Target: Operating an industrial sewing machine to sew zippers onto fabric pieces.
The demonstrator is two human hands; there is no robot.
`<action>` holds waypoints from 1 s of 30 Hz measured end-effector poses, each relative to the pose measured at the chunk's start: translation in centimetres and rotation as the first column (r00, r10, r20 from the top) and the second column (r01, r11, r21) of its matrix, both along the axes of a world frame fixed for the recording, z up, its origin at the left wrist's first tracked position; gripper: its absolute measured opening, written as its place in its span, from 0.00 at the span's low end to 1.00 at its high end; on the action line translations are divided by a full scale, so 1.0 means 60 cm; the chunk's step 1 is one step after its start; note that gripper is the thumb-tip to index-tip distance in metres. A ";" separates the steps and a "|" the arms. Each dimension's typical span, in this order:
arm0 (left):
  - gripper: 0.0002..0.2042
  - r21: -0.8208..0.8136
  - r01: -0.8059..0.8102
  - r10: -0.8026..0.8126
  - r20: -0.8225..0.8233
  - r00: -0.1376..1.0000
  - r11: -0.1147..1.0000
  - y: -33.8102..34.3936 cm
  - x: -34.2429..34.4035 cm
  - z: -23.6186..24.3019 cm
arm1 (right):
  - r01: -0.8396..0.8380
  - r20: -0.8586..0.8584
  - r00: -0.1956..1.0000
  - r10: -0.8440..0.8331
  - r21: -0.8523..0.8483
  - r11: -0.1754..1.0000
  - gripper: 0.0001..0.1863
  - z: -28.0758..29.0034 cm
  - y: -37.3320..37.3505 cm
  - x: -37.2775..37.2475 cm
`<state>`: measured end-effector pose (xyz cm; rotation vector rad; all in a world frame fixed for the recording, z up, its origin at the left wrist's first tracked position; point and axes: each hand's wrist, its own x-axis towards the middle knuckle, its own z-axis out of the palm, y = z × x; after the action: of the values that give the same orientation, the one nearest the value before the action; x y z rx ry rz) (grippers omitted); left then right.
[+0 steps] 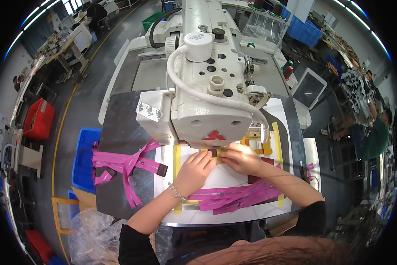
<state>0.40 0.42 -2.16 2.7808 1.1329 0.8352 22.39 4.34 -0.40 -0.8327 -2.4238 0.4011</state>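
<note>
Under the head of a large white industrial sewing machine [212, 112], my left hand [197, 170] lies with its fingers stretched out beside a small dark patch [213, 153]. My right hand [242, 159] is closed in a pinch at the right edge of that patch; what its fingertips hold is too small to make out. Pink zipper strips [240, 198] lie in a bundle across the table below my hands. More pink zippers [119, 161] cross each other left of my left forearm, one ending in a dark brown piece [162, 170].
Yellow tape strips [177, 170] border a white sheet [163, 194] on the dark table [114, 194]. A yellow frame [265, 148] sits right of the machine head. Left of the table are a blue bin [84, 174] and clear plastic bags [94, 232]. A screen [310, 88] stands at right.
</note>
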 end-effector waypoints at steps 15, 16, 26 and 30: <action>0.12 -0.273 0.155 -0.082 0.259 0.962 0.949 0.028 -0.047 0.012 | -0.166 0.184 0.972 0.144 0.112 0.980 0.30 -0.014 0.010 0.025; 0.12 -0.278 0.155 -0.081 0.260 0.962 0.948 0.028 -0.047 0.012 | -0.166 0.184 0.972 0.145 0.106 0.980 0.30 -0.014 0.009 0.026; 0.09 -0.127 0.065 -0.030 0.258 0.966 0.990 0.027 -0.052 0.018 | -0.131 0.084 0.989 0.124 0.080 0.988 0.19 -0.015 0.016 0.012; 0.08 0.005 0.023 -0.023 0.303 0.953 1.000 0.036 -0.046 0.027 | -0.196 0.077 0.978 0.193 0.024 0.980 0.17 -0.023 0.026 0.016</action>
<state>-2.33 2.57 -0.52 2.5405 1.0426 1.2079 23.36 5.90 -1.80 -0.6082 -2.5844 0.4103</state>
